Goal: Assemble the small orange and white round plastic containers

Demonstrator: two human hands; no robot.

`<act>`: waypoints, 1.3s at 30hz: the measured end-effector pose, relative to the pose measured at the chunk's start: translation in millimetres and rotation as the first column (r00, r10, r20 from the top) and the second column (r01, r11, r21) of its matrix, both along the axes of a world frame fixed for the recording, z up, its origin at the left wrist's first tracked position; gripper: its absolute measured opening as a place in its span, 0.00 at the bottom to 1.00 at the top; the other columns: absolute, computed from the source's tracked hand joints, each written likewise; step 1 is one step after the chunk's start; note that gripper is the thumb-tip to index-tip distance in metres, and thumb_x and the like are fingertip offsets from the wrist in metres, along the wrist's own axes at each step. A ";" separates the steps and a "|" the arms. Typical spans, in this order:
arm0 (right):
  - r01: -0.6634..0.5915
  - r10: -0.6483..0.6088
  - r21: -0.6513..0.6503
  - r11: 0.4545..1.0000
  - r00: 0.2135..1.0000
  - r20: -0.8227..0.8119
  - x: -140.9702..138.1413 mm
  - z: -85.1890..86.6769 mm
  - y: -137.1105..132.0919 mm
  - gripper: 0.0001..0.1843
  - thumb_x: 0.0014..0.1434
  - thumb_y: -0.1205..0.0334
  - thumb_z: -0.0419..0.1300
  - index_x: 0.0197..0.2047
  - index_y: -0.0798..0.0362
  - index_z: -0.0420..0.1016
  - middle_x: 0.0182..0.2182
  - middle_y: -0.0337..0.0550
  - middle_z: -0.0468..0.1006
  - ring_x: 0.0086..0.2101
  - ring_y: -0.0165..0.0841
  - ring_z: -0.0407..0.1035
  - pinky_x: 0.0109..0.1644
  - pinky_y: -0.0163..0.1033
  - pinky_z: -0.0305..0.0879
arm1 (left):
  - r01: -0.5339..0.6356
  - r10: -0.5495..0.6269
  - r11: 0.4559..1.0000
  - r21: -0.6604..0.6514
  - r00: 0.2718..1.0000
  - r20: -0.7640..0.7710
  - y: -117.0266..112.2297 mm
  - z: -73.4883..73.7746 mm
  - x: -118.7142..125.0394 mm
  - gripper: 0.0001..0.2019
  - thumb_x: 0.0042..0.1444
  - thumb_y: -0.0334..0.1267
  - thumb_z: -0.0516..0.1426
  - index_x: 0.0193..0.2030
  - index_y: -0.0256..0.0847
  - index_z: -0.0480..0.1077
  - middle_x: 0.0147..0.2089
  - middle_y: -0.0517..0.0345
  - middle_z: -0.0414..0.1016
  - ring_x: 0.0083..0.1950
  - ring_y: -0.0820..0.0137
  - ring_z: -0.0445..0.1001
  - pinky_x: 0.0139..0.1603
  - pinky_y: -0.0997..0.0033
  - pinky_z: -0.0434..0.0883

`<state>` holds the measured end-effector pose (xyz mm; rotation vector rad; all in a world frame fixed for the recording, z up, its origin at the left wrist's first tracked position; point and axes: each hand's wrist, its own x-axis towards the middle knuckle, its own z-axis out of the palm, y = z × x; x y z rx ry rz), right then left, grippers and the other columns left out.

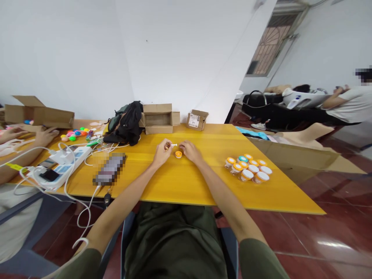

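My left hand (162,152) is closed, with a small white stick-like piece (173,145) pinched at its fingertips. Facing it, a short gap away, my right hand (190,151) has its fingers curled in; what they hold, if anything, is too small to make out. On the table just below and between both hands lies a small round orange piece (178,154) with a white edge, like a jar lid. To the right stands a group of several small clear jars (246,175) with orange-and-white lids, one of them teal (242,159).
An open cardboard box (158,129), a smaller box (197,120) and a black backpack (124,124) stand along the wall. Left are a phone (110,169), a power strip (68,168) with cables, coloured balls (72,137) and a co-worker's hand (46,136). Another person (351,102) sits far right.
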<state>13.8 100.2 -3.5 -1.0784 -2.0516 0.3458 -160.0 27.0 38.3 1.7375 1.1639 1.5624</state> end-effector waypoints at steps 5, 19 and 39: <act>-0.115 0.064 -0.116 0.987 0.927 -0.370 6.2 5.1 -4.6 0.03 0.54 0.62 0.64 0.35 0.49 0.76 0.32 0.40 0.80 0.34 0.35 0.73 0.43 0.42 0.72 | -0.005 0.008 0.999 0.042 0.998 -0.065 0.9 -1.7 -0.3 0.04 0.50 0.33 0.61 0.29 0.43 0.69 0.26 0.65 0.70 0.29 0.73 0.69 0.32 0.74 0.65; -0.415 0.151 -0.269 0.869 0.741 -0.655 -13.9 29.1 -30.8 0.21 0.46 0.44 0.71 0.37 0.50 0.76 0.34 0.39 0.79 0.31 0.32 0.76 0.38 0.41 0.78 | 0.050 -0.050 0.998 0.038 0.999 0.019 2.4 -5.0 -1.5 0.04 0.50 0.36 0.63 0.32 0.42 0.72 0.32 0.61 0.77 0.33 0.71 0.75 0.39 0.70 0.73; -0.299 0.139 -0.174 0.938 0.785 -0.603 -15.7 36.3 -34.3 0.15 0.53 0.48 0.64 0.38 0.50 0.78 0.37 0.42 0.81 0.28 0.31 0.73 0.27 0.35 0.73 | 0.059 -0.042 0.996 -0.063 0.971 0.235 8.5 -6.2 -3.6 0.12 0.45 0.41 0.67 0.35 0.41 0.72 0.32 0.58 0.79 0.36 0.68 0.79 0.36 0.71 0.74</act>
